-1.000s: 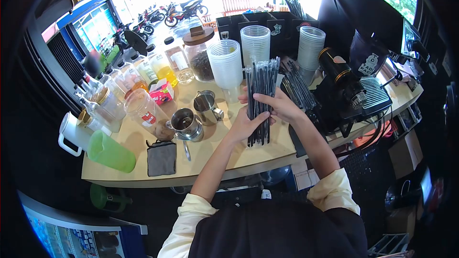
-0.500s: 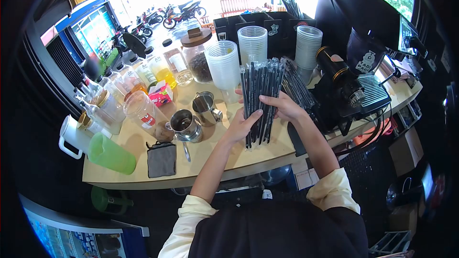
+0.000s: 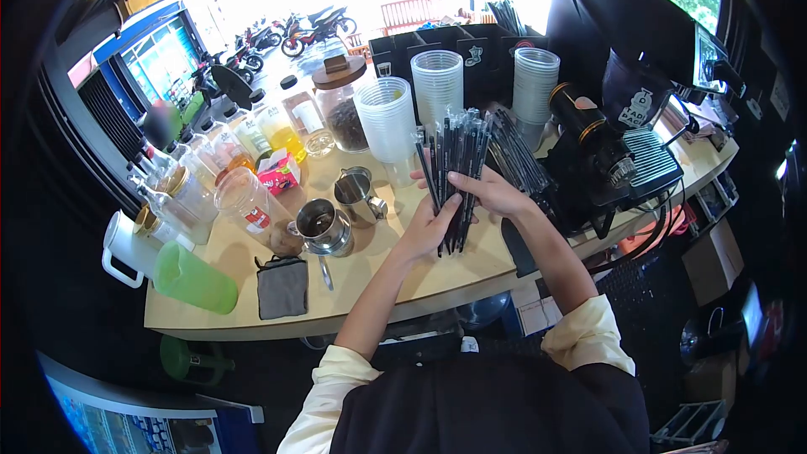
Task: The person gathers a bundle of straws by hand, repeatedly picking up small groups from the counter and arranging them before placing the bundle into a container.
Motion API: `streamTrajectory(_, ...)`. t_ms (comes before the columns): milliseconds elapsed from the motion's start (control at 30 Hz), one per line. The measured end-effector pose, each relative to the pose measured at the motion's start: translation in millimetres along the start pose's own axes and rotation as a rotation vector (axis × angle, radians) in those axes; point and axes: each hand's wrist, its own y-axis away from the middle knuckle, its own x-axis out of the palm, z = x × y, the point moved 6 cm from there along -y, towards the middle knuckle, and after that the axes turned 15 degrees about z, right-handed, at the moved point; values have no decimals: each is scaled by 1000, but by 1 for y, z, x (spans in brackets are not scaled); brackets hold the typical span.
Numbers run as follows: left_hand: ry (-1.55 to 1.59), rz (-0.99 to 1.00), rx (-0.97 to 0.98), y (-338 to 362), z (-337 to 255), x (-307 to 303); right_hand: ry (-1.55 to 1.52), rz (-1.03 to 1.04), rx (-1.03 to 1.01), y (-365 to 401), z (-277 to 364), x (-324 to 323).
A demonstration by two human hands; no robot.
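A bundle of black wrapped drinking straws (image 3: 458, 151) is gripped between both hands above the counter, its upper ends fanned out. My left hand (image 3: 430, 223) closes round the lower left side, thumb across the front. From the right, my right hand (image 3: 492, 193) wraps the same bundle, its thumb pressed over the straws too. More wrapped straws (image 3: 519, 155) lie just behind and right of my right hand. Stacks of clear plastic cups (image 3: 385, 122) stand right behind the bundle. Left of my hands are two steel pitchers, one (image 3: 357, 193) behind the other (image 3: 322, 227).
On the wooden counter (image 3: 395, 282) stand a green jug (image 3: 193, 277), glass bottles, a pink box (image 3: 279, 171) and a jar of dark beans (image 3: 346, 118). A folded grey cloth (image 3: 282, 288) lies near the front edge. A black espresso maker (image 3: 593, 134) and a monitor are at right.
The straws' upper ends have fanned apart and the bundle looks narrower lower down. Both hands still grip it, in nearly the same place.
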Motion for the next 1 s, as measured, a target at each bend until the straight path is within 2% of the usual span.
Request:
streamTrajectory(67, -32, 2, 67, -2, -2, 1, 17, -12, -14, 0, 1, -2)
streamTrajectory(200, -187, 47, 81, -8, 1, 0, 98, -10, 27, 1, -1, -7)
streamTrajectory(267, -281, -18, 0, -10, -5, 0, 117, -10, 22, 1, 4, -7)
streamTrajectory(333, -350, -64, -53, -15, -7, -1, 146, -104, -35, 2, 15, -12)
streamTrajectory(400, -417, -111, -104, -24, -9, 2, 254, -184, -3, -3, 27, -11)
streamTrajectory(467, -352, -276, 335, -32, -37, 9, 359, -270, 27, -8, 34, -15)
streamTrajectory(500, -416, -189, 200, -43, -37, 5, 323, -347, 26, -8, 35, -24)
streamTrajectory(533, -418, -180, 207, -49, -43, 4, 288, -423, 23, -10, 39, -32)
streamTrajectory(600, -865, -221, 292, -56, -65, 10, 276, -442, -61, -15, 56, -44)
streamTrajectory(633, -719, -146, 222, -67, -62, 4, 242, -444, -71, -18, 66, -53)
streamTrajectory(667, -719, -141, 228, -74, -67, 0, 206, -446, -80, -21, 78, -61)
streamTrajectory(733, -615, -105, 168, -89, -82, -4, 270, -567, -87, -25, 113, -85)
streamTrajectory(767, -703, -156, 195, -95, -93, -10, 433, -578, -172, -32, 129, -110)
streamTrajectory(833, -719, -198, 216, -112, -110, -19, 596, -801, -102, -35, 165, -142)
streamTrajectory(867, -736, -244, 234, -120, -119, -24, 752, -847, -126, -37, 181, -162)
streamTrajectory(900, -734, -242, 234, -129, -128, -28, 1048, -1000, -150, -41, 196, -192)
streamTrajectory(933, -847, -229, 249, -138, -138, -27, 1095, -1000, -132, -38, 211, -194)
streamTrajectory(967, -959, -216, 263, -148, -144, -28, 1275, -1119, -164, -38, 221, -208)
streamTrajectory(1000, -957, -216, 264, -158, -146, -34, 1287, -1164, -198, -41, 222, -236)
